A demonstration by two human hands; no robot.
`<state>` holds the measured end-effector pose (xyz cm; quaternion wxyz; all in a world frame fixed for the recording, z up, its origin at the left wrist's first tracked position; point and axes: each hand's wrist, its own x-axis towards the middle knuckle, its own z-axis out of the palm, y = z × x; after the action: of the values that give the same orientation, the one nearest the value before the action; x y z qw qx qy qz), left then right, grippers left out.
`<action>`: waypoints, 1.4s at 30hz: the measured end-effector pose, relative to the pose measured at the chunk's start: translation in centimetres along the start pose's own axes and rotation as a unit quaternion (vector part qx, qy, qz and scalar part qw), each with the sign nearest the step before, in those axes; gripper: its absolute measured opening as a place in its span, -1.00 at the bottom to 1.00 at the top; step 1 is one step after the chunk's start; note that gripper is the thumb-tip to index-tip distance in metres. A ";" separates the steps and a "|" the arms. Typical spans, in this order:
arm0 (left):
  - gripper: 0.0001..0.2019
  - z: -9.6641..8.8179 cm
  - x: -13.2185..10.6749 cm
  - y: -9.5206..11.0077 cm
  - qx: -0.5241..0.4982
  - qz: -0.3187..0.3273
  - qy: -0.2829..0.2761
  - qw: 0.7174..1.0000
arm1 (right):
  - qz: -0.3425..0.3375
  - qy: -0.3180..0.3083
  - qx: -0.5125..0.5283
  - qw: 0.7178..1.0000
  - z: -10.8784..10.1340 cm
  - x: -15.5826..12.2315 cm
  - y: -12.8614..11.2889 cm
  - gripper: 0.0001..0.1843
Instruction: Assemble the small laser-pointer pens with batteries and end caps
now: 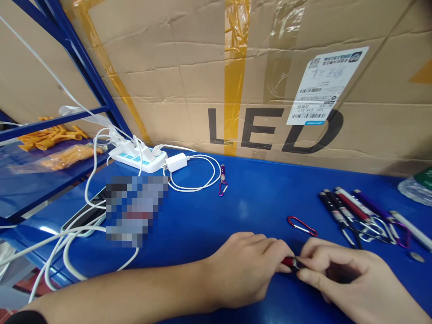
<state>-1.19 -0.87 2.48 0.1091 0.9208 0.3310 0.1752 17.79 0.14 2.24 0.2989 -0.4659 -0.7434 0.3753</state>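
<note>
The held tube [288,261] is red, the carabiner [300,228] red and silver — both against a blue tabletop [249,209].

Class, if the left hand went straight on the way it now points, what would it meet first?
Most likely the fingertips of the right hand, just past the small red object in the left hand; exact depth is hard to judge from one view.

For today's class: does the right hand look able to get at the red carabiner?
Probably yes: the red carabiner lies uncovered just beyond the right hand, though that hand is busy at the end of a small red cylinder.
</note>
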 end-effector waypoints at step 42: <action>-0.84 -0.1 0.0 0.3 -0.057 -0.045 0.055 0.996 | 0.103 -0.038 0.109 0.988 0.0 0.7 -0.3 -0.62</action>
<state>-1.07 -1.06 2.69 0.1507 0.8862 0.3672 0.2390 17.35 0.69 2.60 0.2791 -0.4906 -0.6567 0.5002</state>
